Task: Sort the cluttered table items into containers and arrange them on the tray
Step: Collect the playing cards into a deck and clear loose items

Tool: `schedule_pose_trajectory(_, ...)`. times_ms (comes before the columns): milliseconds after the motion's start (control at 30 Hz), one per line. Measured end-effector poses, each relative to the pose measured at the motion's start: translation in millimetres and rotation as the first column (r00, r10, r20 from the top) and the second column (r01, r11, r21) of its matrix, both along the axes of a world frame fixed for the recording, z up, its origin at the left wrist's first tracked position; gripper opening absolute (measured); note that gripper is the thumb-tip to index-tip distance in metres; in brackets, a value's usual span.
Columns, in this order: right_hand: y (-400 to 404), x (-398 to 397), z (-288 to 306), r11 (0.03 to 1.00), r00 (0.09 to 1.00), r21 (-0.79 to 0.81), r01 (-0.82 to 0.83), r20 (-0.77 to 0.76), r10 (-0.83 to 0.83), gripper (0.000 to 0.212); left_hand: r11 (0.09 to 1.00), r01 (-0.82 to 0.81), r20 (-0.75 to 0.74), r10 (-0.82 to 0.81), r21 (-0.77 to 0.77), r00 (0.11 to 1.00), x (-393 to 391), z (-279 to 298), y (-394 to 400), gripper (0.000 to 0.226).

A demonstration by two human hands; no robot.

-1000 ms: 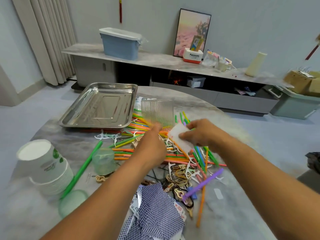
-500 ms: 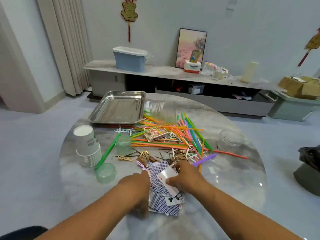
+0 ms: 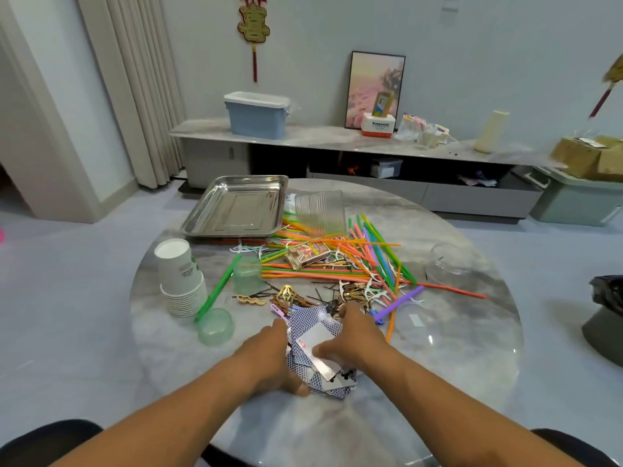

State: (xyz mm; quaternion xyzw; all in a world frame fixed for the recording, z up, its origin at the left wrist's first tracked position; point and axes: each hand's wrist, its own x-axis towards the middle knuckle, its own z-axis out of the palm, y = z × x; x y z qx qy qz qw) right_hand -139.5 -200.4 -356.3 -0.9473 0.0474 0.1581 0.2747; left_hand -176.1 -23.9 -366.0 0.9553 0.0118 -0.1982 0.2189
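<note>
A loose pile of blue-backed playing cards [image 3: 312,326] lies near the table's front edge, with one card face up on top. My left hand [image 3: 269,357] cups the pile's left side, its thumb curled under the near edge. From the right, my right hand [image 3: 355,340] lies over the pile with its thumb on the face-up card. The steel tray [image 3: 236,210] sits bare at the back left. Coloured straws [image 3: 337,264], floss picks [image 3: 372,291], hair pins [image 3: 320,294] and hair clips [image 3: 290,296] are scattered in between.
Stacked paper cups [image 3: 182,281] stand at the left beside two small green cups [image 3: 247,274] [image 3: 215,326]. A card box [image 3: 306,254] lies on the straws. Behind them is a clear ribbed container [image 3: 320,212], and a clear round tub [image 3: 448,264] sits at the right.
Both hands pulled back from the straw heap to the card pile at the front. My right hand brought a face-up card onto the pile. The view drew back and lifted.
</note>
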Motion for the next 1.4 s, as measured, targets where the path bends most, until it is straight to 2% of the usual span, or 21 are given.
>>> schedule_pose_trajectory(233, -5.7, 8.3, 1.6, 0.992, 0.992, 0.088, 0.085, -0.096, -0.076, 0.094, 1.0, 0.002, 0.081, 0.0, -0.026, 0.997, -1.4, -8.7, -2.2, 0.106)
schedule_pose_trajectory(367, -2.3, 10.0, 6.9, 0.998, 0.992, -0.053, 0.033, -0.118, -0.039, 0.065, 0.999, -0.031, 0.14, 0.035, -0.034, 0.99, -5.4, -12.7, -9.4, 0.108)
schedule_pose_trajectory(500, -5.7, 11.5, 12.9, 0.993, 0.993, -0.116, -0.006, -0.118, -0.008, 0.059, 0.998, -0.051, 0.18, 0.054, -0.021, 0.982, -6.2, -14.6, -14.4, 0.107)
schedule_pose_trajectory(567, -9.3, 12.3, 15.8, 0.998, 0.993, -0.068, 0.005, -0.117, -0.013, 0.055, 0.997, -0.075, 0.208, 0.076, -0.015, 0.975, -7.9, -17.0, -17.3, 0.105)
schedule_pose_trajectory(667, -15.4, 12.7, 21.5, 0.991, 0.993, 0.13, 0.042, -0.114, -0.027, 0.049, 0.994, -0.105, 0.252, 0.103, -0.007, 0.962, -10.1, -20.1, -21.4, 0.107)
schedule_pose_trajectory(700, -17.5, 12.0, 23.6, 0.978, 0.992, 0.198, 0.059, -0.123, -0.035, 0.051, 0.994, -0.109, 0.265, 0.106, -0.005, 0.958, -10.6, -20.5, -22.5, 0.107)
schedule_pose_trajectory(767, -21.0, 11.0, 26.4, 0.959, 0.985, 0.277, 0.066, -0.174, -0.018, 0.081, 0.994, -0.111, 0.287, 0.108, -0.005, 0.952, -11.9, -20.5, -24.5, 0.108)
schedule_pose_trajectory(800, -22.6, 9.4, 27.7, 0.962, 0.982, 0.268, 0.044, -0.188, 0.007, 0.094, 0.994, -0.108, 0.293, 0.106, -0.011, 0.95, -12.8, -20.4, -25.3, 0.108)
schedule_pose_trajectory(900, -26.0, 9.4, 35.7, 0.983, 0.993, 0.175, -0.051, -0.093, 0.069, 0.1, 0.985, -0.101, 0.262, 0.135, -0.138, 0.956, -9.3, -16.8, -24.6, 0.109)
schedule_pose_trajectory(1000, -34.2, 15.7, 52.2, 0.982, 0.996, 0.178, -0.059, 0.071, 0.047, 0.066, 0.95, -0.117, 0.168, 0.171, -0.291, 0.971, 3.3, -8.0, -20.3, 0.111)
schedule_pose_trajectory(1067, -43.9, 20.2, 62.1, 0.986, 0.985, 0.165, -0.028, 0.17, 0.0, 0.044, 0.956, -0.11, 0.115, 0.146, -0.273, 0.983, 11.2, -4.9, -17.3, 0.108)
schedule_pose_trajectory(1133, -53.5, 21.0, 66.9, 0.99, 0.969, 0.14, 0.015, 0.243, -0.049, 0.035, 0.963, -0.083, 0.091, 0.11, -0.255, 0.99, 12.8, -4.9, -17.4, 0.103)
schedule_pose_trajectory(1267, -61.2, 16.1, 63.5, 0.994, 0.971, 0.09, 0.063, 0.226, -0.083, 0.053, 0.99, 0.036, 0.12, -0.02, -0.136, 0.993, 11.5, -4.3, -29.6, 0.112)
schedule_pose_trajectory(1333, -63.2, 15.6, 60.9, 0.995, 0.972, 0.072, 0.072, 0.217, -0.086, 0.052, 0.993, 0.103, 0.116, -0.095, -0.062, 0.989, 13.3, -0.5, -38.5, 0.105)
schedule_pose_trajectory(1400, -68.1, 17.0, 61.1, 0.987, 0.971, 0.123, 0.1, 0.205, -0.124, 0.053, 0.991, 0.131, 0.114, -0.127, -0.028, 0.985, 15.0, 3.9, -45.5, 0.092)
